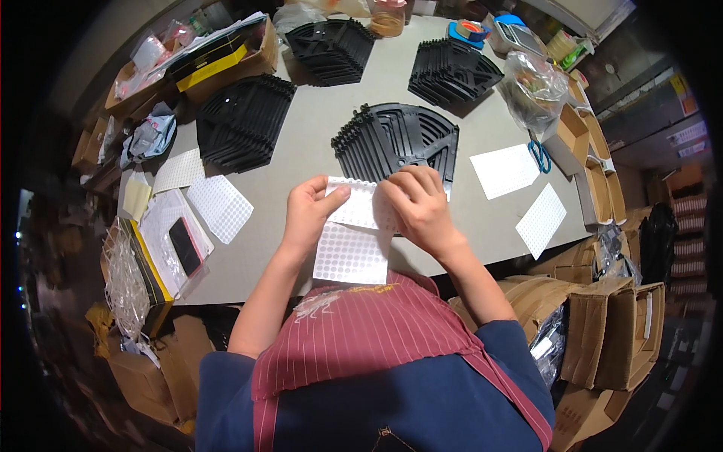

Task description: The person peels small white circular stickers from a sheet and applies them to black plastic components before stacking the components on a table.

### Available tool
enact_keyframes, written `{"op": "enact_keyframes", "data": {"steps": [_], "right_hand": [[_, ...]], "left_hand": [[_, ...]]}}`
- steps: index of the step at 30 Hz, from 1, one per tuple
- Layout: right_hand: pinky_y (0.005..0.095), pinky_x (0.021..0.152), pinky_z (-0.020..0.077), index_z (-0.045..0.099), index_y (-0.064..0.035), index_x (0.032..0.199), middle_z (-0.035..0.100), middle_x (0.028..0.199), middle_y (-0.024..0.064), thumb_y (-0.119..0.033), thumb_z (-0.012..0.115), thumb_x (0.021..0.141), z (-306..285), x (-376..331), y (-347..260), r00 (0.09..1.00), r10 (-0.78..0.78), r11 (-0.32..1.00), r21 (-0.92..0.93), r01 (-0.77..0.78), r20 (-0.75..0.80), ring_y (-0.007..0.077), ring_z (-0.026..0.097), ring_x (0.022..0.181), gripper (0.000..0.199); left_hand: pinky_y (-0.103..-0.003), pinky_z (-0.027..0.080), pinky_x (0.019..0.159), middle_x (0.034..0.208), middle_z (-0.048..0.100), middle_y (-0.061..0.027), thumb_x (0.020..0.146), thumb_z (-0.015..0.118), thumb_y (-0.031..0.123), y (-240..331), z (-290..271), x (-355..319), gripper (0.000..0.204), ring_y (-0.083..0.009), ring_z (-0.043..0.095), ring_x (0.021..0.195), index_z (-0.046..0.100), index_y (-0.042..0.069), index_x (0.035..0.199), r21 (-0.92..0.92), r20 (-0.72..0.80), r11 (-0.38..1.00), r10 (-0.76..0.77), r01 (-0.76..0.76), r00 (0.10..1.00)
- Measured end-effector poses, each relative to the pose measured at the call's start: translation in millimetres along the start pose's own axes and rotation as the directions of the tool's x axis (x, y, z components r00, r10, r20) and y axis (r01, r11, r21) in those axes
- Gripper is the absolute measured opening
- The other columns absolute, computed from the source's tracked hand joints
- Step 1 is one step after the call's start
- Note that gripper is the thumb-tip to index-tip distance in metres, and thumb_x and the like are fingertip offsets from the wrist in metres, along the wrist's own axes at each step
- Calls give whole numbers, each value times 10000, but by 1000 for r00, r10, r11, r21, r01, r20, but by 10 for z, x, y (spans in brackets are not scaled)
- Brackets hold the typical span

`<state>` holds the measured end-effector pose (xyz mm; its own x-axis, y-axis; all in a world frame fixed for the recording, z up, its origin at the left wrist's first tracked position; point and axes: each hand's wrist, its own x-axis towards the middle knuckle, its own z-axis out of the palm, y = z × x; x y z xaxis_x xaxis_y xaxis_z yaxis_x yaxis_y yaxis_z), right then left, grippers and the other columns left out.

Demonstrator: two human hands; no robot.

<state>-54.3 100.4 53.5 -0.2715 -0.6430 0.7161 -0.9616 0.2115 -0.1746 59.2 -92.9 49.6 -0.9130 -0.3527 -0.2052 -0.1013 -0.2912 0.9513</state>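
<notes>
A white sheet of round stickers [351,252] is in front of my body, its upper part folded over and its top edge curling. My left hand [311,207] grips the left side of this sheet, thumb on top. Over the sheet's right side, my right hand [419,202] is closed with curled fingers at the paper; its fingertips are partly hidden. Just beyond both hands sits a stack of black fan-shaped plastic parts [399,135], nested in a row.
More stacks of black parts stand at the left [245,120], back [331,49] and right [454,71]. Sticker sheets [220,205] lie on both sides of the grey table [309,135]. Blue-handled scissors [540,154], a phone [185,245] and cardboard boxes [606,331] are around.
</notes>
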Motion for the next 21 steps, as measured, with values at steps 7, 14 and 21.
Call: {"op": "enact_keyframes", "data": {"steps": [7,14,21], "right_hand": [[451,863,474,623,-45,915,619,880,113,42,618,746,283,282,757,979,-94,968,245,48,179,337,600,936,190],[455,853,490,663,-33,865,683,902,153,-63,646,733,592,328,2017,744,16,997,47,-65,668,352,617,961,137],[441,828,498,712,-35,808,707,836,134,-235,737,726,866,407,2033,831,148,919,-386,85,536,319,657,924,217]], "left_hand": [[-280,578,706,943,745,-144,949,689,80,-493,-638,189,232,-166,721,789,681,-95,1102,-20,-113,996,-93,91,989],[-292,567,711,958,744,-142,954,697,144,-1008,-1187,124,273,-181,716,799,693,-92,1089,-21,-180,982,-190,189,965],[-269,531,691,935,744,-117,953,714,192,-1243,-1234,140,281,-139,689,780,696,-74,1044,56,-264,993,-83,101,961]]}}
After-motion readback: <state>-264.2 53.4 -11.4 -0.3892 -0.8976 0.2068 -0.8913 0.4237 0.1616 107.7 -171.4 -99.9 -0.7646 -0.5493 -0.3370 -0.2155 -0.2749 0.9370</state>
